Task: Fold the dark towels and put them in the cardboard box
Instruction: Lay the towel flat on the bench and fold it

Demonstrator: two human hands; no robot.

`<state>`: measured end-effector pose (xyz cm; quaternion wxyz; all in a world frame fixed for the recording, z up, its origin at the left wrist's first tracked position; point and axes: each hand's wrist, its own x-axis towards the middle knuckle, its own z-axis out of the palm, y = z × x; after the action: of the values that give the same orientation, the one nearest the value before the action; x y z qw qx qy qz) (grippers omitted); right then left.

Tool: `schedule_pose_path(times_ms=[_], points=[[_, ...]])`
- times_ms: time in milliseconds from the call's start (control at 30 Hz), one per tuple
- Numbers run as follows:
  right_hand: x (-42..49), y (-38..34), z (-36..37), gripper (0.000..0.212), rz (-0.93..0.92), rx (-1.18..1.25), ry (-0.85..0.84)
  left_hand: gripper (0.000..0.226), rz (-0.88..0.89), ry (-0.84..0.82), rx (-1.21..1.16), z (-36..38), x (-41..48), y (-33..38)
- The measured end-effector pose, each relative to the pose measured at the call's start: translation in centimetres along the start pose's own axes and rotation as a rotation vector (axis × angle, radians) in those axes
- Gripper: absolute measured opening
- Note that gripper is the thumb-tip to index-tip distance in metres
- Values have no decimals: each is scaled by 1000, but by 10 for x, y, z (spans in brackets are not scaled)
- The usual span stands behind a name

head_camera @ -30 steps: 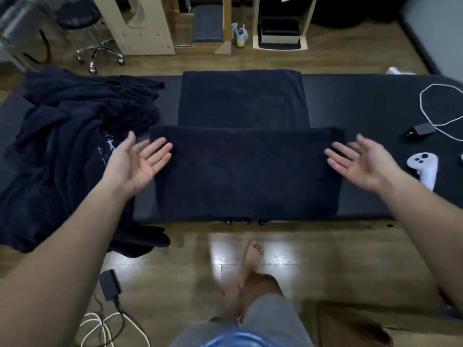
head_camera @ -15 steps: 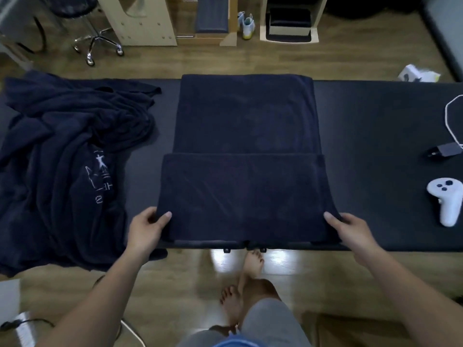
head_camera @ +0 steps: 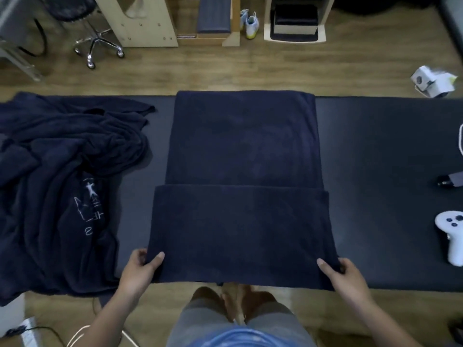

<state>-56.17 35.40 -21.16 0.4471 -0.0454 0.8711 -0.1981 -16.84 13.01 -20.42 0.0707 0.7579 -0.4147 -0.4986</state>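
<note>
**Near corners gripped for the next fold**

At the left end of the padded table (head_camera: 388,159), a heap of unfolded dark towels (head_camera: 62,184) is left spilling over the near edge. The near-left corner of the half-folded towel (head_camera: 240,221) is pinched by the left hand (head_camera: 140,269), thumb on top and fingers tucked beneath. The towel is laid across the table's middle, its doubled part at the near edge and a single layer reaching the far edge. The near-right corner is pinched likewise by the right hand (head_camera: 343,274). For a clean fold, both corners should be lifted together, kept level and taut, and carried toward the far edge so the sides are matched. The white controller (head_camera: 451,236) near the right end is best avoided. The cardboard box cannot be made out
</note>
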Motion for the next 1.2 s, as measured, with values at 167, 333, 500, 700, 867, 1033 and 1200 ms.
schedule_pose_path(times_ms=[167,333,500,700,867,1033,1200], points=[[3,-25,-5,37,57,74,-155,26,-47,-116,-49,-9,4,13],[-9,-25,-16,33,3,79,-150,78,14,-347,-86,-31,-7,42],[-39,-10,-23,38,-30,23,-140,87,99,-516,14,-63,-20,39],[-77,21,-71,68,195,56,-417,81,-30,-774,17,-103,-39,40],[-68,-55,-108,33,86,306,-193,17,-121,-636,-283,-110,-46,106],[-50,-120,-101,35,59,674,-74,27,105,-317,-638,-90,0,148],[-39,-82,-51,45,5,455,17,23,149,-166,-144,-60,29,83]])
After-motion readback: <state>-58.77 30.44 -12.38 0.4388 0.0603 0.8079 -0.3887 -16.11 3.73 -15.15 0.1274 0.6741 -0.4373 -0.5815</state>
